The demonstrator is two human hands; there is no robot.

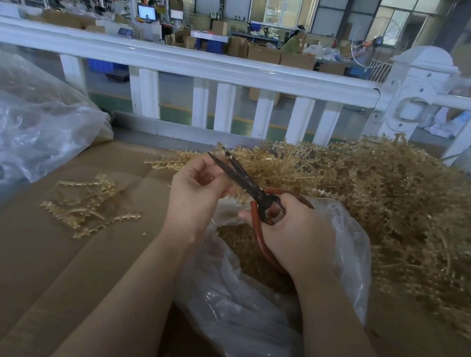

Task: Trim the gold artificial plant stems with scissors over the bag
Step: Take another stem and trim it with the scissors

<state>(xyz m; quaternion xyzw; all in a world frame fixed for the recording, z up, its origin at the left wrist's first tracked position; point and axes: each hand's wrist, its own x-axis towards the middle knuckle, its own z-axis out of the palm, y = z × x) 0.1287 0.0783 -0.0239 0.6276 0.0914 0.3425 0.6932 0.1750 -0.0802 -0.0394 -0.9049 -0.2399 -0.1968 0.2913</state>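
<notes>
My right hand (298, 234) grips the red handles of black-bladed scissors (246, 181), whose blades are parted and point up and left. My left hand (196, 191) is raised beside the blades with its fingers curled; a gold stem piece (233, 197) shows by its fingertips, but I cannot tell whether they pinch it. Both hands hover over a clear plastic bag (256, 310) with gold trimmings inside. A large heap of gold artificial plant stems (398, 205) lies to the right. A small pile of gold stems (93, 204) rests on the brown cardboard surface at the left.
A big crumpled clear plastic bag (17, 122) sits at the far left. A white railing (183, 63) runs across behind the cardboard work surface (23, 255). People work at benches far behind the railing.
</notes>
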